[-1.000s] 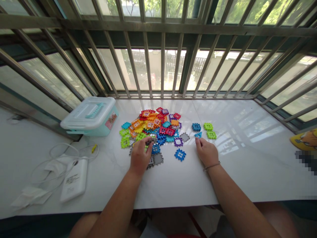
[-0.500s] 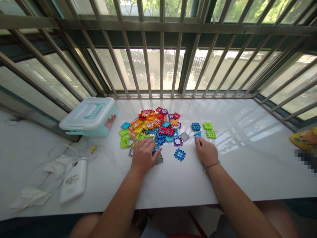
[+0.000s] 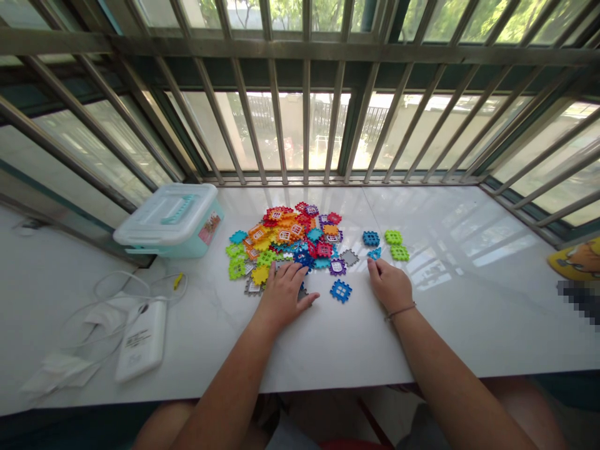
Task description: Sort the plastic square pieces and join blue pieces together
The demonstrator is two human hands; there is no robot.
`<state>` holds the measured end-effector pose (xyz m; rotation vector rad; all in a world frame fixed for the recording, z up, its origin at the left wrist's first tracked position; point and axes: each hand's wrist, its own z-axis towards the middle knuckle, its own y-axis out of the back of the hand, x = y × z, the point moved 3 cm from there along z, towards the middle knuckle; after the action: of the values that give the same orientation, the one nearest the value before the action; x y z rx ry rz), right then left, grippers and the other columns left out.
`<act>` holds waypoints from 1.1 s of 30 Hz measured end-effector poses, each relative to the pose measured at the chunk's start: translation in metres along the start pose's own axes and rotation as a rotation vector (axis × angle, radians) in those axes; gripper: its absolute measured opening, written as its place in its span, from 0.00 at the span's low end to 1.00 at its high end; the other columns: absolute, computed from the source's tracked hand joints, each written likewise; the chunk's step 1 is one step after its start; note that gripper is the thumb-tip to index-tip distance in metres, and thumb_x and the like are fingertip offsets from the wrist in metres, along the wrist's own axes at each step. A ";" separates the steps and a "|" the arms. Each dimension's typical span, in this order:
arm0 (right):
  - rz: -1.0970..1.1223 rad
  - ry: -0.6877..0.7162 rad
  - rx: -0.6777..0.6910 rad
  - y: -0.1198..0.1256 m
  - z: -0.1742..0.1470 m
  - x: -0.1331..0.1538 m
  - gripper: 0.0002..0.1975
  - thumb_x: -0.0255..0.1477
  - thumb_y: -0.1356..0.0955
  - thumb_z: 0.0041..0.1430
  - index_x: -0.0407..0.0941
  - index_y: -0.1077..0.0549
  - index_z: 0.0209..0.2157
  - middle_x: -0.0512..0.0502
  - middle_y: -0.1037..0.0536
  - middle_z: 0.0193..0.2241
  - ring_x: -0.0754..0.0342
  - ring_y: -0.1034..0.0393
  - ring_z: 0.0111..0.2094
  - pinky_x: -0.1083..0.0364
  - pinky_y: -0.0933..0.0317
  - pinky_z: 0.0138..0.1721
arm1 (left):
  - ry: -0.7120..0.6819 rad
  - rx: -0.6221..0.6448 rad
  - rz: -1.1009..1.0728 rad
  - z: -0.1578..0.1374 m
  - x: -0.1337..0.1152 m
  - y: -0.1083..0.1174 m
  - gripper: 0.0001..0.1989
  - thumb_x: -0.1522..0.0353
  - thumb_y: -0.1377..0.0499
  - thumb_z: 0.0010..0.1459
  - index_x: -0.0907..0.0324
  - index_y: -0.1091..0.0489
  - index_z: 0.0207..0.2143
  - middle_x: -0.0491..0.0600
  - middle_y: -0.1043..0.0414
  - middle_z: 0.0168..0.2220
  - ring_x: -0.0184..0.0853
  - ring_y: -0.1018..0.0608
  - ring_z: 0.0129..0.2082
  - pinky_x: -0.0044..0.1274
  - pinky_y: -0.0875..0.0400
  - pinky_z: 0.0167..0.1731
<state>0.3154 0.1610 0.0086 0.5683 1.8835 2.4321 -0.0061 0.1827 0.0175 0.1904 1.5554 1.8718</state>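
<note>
Box (image 3: 190, 242) under pale lid (image 3: 140, 226), contents hidden, beside tiles (image 3: 285, 235)

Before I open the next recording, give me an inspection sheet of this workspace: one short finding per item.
Surface: glossy white table, showing reflections.
Pieces: colourful toothed heap; green pieces apart at right.
Clutter: lidded teal box and white device, left of the heap.
Grip: left hand spread over the heap's near edge; right hand curled by a small blue piece, hold unclear.
Cables: white cable, loosely looped near the device.
Surroundings: metal bars, windows and greenery beyond.
</note>
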 end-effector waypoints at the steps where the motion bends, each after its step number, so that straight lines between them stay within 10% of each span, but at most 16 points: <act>1: 0.003 0.001 0.000 0.000 0.000 0.000 0.27 0.46 0.41 0.79 0.46 0.26 0.31 0.47 0.27 0.25 0.55 0.45 0.26 0.52 0.62 0.32 | 0.002 -0.013 -0.003 0.000 0.000 0.001 0.30 0.52 0.36 0.69 0.55 0.29 0.67 0.58 0.25 0.65 0.52 0.29 0.68 0.55 0.58 0.78; 8: 0.007 -0.004 0.006 -0.001 0.000 -0.001 0.27 0.47 0.41 0.79 0.46 0.26 0.31 0.47 0.27 0.25 0.54 0.44 0.26 0.52 0.62 0.31 | -0.004 -0.074 -0.054 0.001 0.006 -0.001 0.16 0.61 0.36 0.69 0.54 0.23 0.57 0.56 0.23 0.55 0.48 0.23 0.59 0.52 0.49 0.76; 16: 0.010 -0.014 0.011 0.000 0.000 0.000 0.27 0.47 0.40 0.79 0.46 0.26 0.31 0.47 0.27 0.24 0.55 0.44 0.26 0.51 0.62 0.32 | 0.003 0.003 -0.014 0.001 0.004 0.000 0.17 0.62 0.39 0.71 0.48 0.24 0.60 0.56 0.36 0.73 0.52 0.34 0.74 0.57 0.50 0.75; 23: 0.007 -0.012 0.011 0.002 0.000 0.001 0.26 0.46 0.40 0.79 0.46 0.26 0.31 0.46 0.27 0.25 0.54 0.43 0.26 0.51 0.62 0.32 | 0.020 0.004 -0.019 0.002 0.001 0.000 0.10 0.61 0.38 0.69 0.50 0.24 0.51 0.56 0.30 0.69 0.51 0.32 0.72 0.58 0.53 0.76; 33: 0.004 -0.016 0.005 0.002 0.000 0.002 0.26 0.46 0.40 0.79 0.46 0.27 0.30 0.47 0.28 0.24 0.55 0.44 0.26 0.52 0.61 0.31 | 0.055 -0.001 -0.005 0.003 0.002 -0.003 0.19 0.60 0.37 0.69 0.49 0.25 0.61 0.58 0.26 0.62 0.52 0.27 0.65 0.58 0.52 0.75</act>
<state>0.3141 0.1607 0.0105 0.5909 1.8850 2.4187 -0.0046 0.1863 0.0149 0.1357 1.5905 1.8885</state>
